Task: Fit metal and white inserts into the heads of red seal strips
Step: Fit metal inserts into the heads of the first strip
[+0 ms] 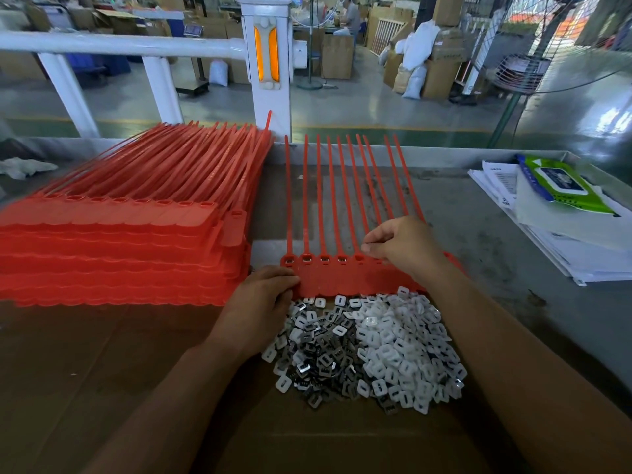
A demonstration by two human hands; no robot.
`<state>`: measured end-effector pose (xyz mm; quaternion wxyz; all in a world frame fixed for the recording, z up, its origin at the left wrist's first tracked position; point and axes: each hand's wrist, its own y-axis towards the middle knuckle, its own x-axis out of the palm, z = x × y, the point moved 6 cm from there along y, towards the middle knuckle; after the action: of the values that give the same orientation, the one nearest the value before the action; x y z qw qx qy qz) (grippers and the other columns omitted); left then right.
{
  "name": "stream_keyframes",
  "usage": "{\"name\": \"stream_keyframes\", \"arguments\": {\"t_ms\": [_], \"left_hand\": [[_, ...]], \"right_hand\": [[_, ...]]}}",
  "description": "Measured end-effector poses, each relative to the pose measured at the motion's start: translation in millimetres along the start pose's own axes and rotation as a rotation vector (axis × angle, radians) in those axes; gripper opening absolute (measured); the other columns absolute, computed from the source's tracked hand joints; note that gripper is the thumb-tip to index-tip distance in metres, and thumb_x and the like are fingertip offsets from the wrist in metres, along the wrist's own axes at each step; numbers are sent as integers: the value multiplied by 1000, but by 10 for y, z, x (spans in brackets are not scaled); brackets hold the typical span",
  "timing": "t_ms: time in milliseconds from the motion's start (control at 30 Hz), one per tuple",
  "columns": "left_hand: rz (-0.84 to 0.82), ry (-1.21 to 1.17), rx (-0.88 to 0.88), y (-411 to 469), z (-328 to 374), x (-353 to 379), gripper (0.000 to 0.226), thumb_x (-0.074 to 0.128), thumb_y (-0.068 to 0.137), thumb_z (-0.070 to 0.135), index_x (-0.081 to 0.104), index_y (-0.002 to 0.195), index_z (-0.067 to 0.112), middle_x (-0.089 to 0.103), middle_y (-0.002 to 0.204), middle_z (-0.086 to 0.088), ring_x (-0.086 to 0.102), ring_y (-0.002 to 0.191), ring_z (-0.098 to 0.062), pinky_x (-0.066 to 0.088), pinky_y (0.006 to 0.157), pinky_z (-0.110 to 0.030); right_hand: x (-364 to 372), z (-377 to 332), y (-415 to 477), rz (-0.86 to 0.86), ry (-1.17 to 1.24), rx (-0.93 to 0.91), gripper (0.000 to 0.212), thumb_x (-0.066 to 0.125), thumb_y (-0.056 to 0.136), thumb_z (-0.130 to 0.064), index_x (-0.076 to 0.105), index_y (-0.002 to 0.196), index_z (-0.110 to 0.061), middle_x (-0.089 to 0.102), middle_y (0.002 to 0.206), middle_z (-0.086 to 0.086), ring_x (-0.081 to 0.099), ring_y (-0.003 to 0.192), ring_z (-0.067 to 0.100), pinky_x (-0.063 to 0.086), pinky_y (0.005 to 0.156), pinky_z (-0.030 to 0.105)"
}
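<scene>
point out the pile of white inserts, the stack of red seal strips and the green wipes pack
pile of white plastic inserts (pixel 403 340), head view, middle of the heap
stack of red plastic seal strips (pixel 113 248), head view, flat tag ends
green wipes pack (pixel 564 183), head view, top face

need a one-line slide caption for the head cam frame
Left hand steadies a sheet of red seal strips while right hand works at the heads, insert pile below.

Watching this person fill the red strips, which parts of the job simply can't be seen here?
All from the head view:
- The right hand covers the strip heads beneath it, so whether they hold inserts is hidden.
- Whatever its fingertips pinch is too small to tell.
- The left hand hides the near left corner of the red strip row.
- The print on the papers is too small to read.
</scene>
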<state>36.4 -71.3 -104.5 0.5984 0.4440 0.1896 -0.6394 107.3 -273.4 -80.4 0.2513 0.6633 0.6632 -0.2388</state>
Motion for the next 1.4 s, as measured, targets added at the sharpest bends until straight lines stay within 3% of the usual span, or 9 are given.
{"name": "stream_keyframes", "arguments": {"t_ms": [133,400,500,667,833,933,1100,1300,1400], "left_hand": [[6,-4,3,1,-4,2,32,48,93,9,58,124,13,51,131,2,43,119,-7,25,95,-11],[12,-7,7,-1,-12,5,32,49,92,9,59,123,12,52,130,2,44,117,-7,27,95,-12],[13,-5,7,3,-14,10,31,49,93,10,59,122,12,52,130,3,43,117,-6,25,94,-11],[12,-7,-1,6,-22,14,32,49,93,10,59,123,13,52,130,3,44,117,-7,26,94,-11],[10,-9,2,3,-25,13,32,49,93,9,59,123,13,52,130,2,44,117,-6,27,95,-12],[14,-7,3,4,-27,15,32,48,93,10,58,123,13,51,130,3,42,115,-4,26,93,-11],[18,-11,2,5,-34,18,32,49,93,10,58,123,13,51,130,3,42,116,-4,26,94,-12],[27,-16,11,8,-27,16,32,49,93,10,59,123,13,52,129,3,40,112,0,26,93,-11],[25,-15,9,4,-26,12,32,49,93,10,58,123,13,52,130,3,42,115,-3,26,93,-11]], "right_hand": [[77,51,43,-61,35,84,13,63,85,-6,62,75,-15,62,69,1,61,65,14,55,71,29],[142,2,88,-95,-174,8,10,58,88,-10,68,84,-11,55,68,-12,51,66,2,45,69,25],[132,8,67,-151,-134,6,14,65,84,-12,64,75,-23,56,75,-14,54,78,4,46,75,24],[146,32,53,-208,-203,-27,13,71,79,-19,65,77,-30,56,80,-20,48,74,-7,32,59,11],[179,-7,90,-166,-314,-70,13,63,86,-18,71,96,-17,66,103,-5,55,90,6,41,75,19],[163,3,99,-169,-274,-57,12,57,90,-15,69,93,-17,62,91,-8,52,82,5,37,61,16],[127,10,83,-151,-139,-43,21,53,91,-9,58,75,-23,60,76,-6,56,71,6,49,69,26],[178,-55,69,-200,-239,-135,19,51,92,-7,68,93,-17,56,86,-9,48,71,-3,35,60,14],[174,-52,72,-207,-244,-126,20,52,91,-7,69,96,-17,56,90,-10,52,81,1,37,69,16]]}}
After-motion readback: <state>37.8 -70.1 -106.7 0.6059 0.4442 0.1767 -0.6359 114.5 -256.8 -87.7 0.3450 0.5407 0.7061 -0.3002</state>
